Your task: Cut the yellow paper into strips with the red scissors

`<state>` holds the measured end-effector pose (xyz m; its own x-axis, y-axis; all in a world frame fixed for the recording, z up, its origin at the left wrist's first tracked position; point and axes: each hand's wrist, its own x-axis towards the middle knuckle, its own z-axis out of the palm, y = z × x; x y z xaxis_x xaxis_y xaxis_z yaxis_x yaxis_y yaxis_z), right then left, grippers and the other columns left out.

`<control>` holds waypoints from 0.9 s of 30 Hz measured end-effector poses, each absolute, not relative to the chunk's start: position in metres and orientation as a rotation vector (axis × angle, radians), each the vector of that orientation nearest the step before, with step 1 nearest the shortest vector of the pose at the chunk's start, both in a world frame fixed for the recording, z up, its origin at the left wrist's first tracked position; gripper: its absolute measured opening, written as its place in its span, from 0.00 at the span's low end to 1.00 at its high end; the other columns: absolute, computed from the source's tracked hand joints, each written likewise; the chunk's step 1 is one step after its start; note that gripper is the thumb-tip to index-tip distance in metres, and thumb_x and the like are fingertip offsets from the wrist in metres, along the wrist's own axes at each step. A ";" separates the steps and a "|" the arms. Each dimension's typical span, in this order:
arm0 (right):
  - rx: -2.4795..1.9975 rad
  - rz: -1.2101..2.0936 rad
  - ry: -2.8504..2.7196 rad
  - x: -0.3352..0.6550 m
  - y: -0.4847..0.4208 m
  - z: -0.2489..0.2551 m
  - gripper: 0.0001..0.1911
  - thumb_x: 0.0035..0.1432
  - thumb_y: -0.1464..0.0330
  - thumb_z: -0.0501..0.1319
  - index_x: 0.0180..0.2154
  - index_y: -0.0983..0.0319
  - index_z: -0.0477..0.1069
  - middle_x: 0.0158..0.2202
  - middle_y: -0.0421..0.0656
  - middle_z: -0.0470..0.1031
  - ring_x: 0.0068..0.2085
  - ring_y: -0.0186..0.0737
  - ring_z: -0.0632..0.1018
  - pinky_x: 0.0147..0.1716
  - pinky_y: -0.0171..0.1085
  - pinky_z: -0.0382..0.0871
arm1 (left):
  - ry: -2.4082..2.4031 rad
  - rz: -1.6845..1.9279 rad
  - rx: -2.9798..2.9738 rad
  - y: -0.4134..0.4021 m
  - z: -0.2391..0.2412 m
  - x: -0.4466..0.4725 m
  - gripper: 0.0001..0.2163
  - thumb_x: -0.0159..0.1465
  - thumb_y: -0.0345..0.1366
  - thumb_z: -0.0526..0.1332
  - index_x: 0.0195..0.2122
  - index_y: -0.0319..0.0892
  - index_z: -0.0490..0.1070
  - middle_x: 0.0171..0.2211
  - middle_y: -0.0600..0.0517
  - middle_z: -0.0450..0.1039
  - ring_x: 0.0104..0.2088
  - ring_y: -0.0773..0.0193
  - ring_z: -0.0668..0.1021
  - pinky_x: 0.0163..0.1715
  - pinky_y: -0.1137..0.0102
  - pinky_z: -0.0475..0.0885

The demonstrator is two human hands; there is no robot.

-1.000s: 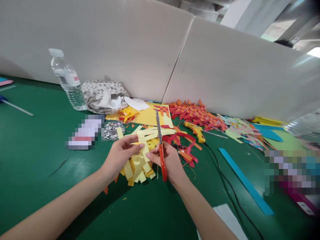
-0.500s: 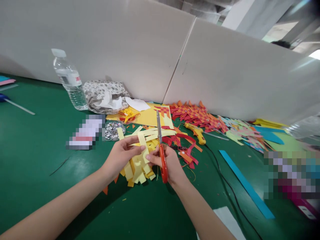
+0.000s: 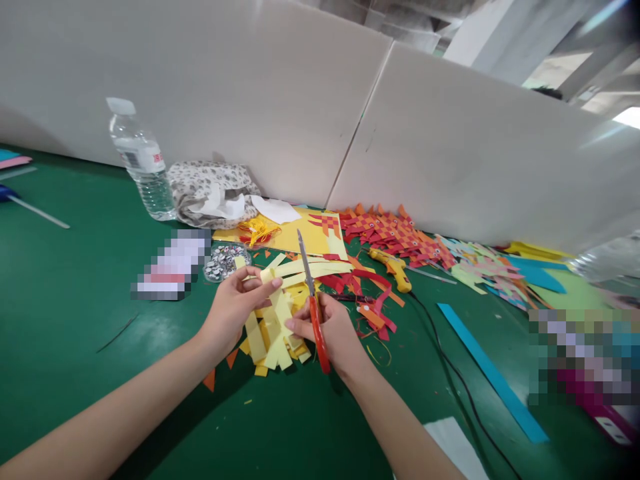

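My left hand (image 3: pixel 243 300) pinches a pale yellow paper strip (image 3: pixel 269 275) between thumb and fingers. Scissors (image 3: pixel 315 313) with red handles rest in my right hand (image 3: pixel 333 333), their blades pointing away from me and looking closed. The right thumb and forefinger are close together over the yellow strips; whether they also pinch paper is unclear. Beneath both hands lies a pile of pale and deeper yellow paper strips (image 3: pixel 275 343). Just beyond, longer pale strips (image 3: pixel 325 267) stretch to the right, beside red and orange paper scraps (image 3: pixel 380 310).
A water bottle (image 3: pixel 140 160), a patterned cloth bag (image 3: pixel 213 190) and a dish of googly eyes (image 3: pixel 225 261) stand left. Red-orange woven paper fish (image 3: pixel 395 233) lie along the partition (image 3: pixel 450 133). A yellow glue gun (image 3: pixel 393 267) trails its black cord rightward, near a blue strip (image 3: pixel 493 373).
My left hand has shifted slightly left with its strip, which now looks curled at the top. The scissor tips have swung left, and the right hand has moved a little left and down.
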<state>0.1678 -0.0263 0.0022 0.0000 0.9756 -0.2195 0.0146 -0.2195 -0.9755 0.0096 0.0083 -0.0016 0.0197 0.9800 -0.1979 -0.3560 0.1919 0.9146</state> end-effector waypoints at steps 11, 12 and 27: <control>-1.383 1.376 -1.114 0.170 -0.026 0.003 0.20 0.32 0.69 0.72 0.25 0.61 0.63 0.22 0.33 0.71 0.22 0.32 0.71 0.25 0.33 0.69 | 1.051 1.217 0.845 0.015 0.007 0.000 0.16 0.47 0.38 0.70 0.36 0.41 0.76 0.29 0.53 0.74 0.32 0.69 0.75 0.32 0.76 0.72; -1.377 1.384 -1.110 0.169 -0.026 0.004 0.20 0.31 0.70 0.72 0.25 0.61 0.62 0.22 0.33 0.71 0.22 0.32 0.72 0.25 0.33 0.69 | 1.059 1.218 0.845 0.016 0.007 0.000 0.14 0.46 0.38 0.70 0.34 0.41 0.76 0.30 0.52 0.75 0.32 0.68 0.75 0.33 0.75 0.72; -1.376 1.350 -1.116 0.169 -0.027 0.008 0.19 0.32 0.69 0.72 0.24 0.61 0.63 0.23 0.36 0.73 0.24 0.34 0.74 0.26 0.35 0.69 | 1.101 1.379 0.944 0.024 0.006 -0.004 0.16 0.46 0.36 0.70 0.22 0.42 0.60 0.21 0.59 0.65 0.25 0.71 0.72 0.25 0.77 0.71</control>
<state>0.1695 -0.0265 0.0077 0.0043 0.9784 -0.2067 0.0183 -0.2067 -0.9782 -0.0039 0.0238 0.0064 -0.1021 0.9940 -0.0395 -0.2582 0.0118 0.9660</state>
